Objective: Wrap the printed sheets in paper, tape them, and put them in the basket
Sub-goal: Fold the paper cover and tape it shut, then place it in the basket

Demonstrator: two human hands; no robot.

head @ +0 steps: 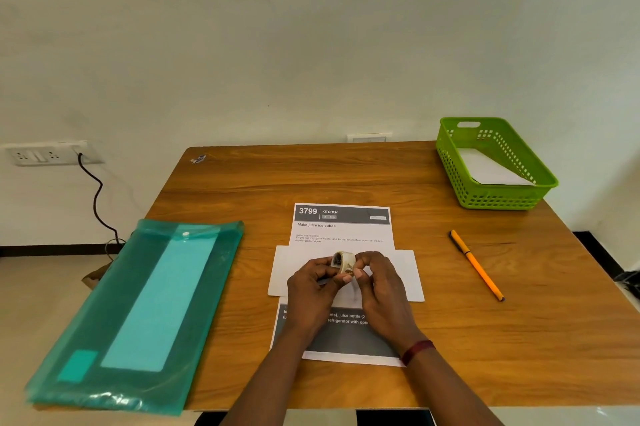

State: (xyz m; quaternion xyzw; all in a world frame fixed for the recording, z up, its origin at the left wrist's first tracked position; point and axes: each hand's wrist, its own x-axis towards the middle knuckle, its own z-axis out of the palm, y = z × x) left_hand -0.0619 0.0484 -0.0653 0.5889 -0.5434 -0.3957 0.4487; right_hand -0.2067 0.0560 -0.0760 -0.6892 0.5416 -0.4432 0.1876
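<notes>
A printed sheet [341, 228] headed "3799 KITCHEN" lies flat in the middle of the wooden table. Across its middle lies a folded white paper [405, 273]. Just above that paper my left hand [311, 290] and my right hand [379, 283] hold a small roll of tape [343, 261] between the fingertips of both. A green plastic basket [498, 197] stands at the table's far right corner. A white paper packet [491, 169] lies inside it.
A teal translucent document folder [138, 308] covers the table's left side and hangs over the front edge. An orange pen [476, 264] lies to the right of the sheet. A wall socket with a black cable [95, 197] is at the left.
</notes>
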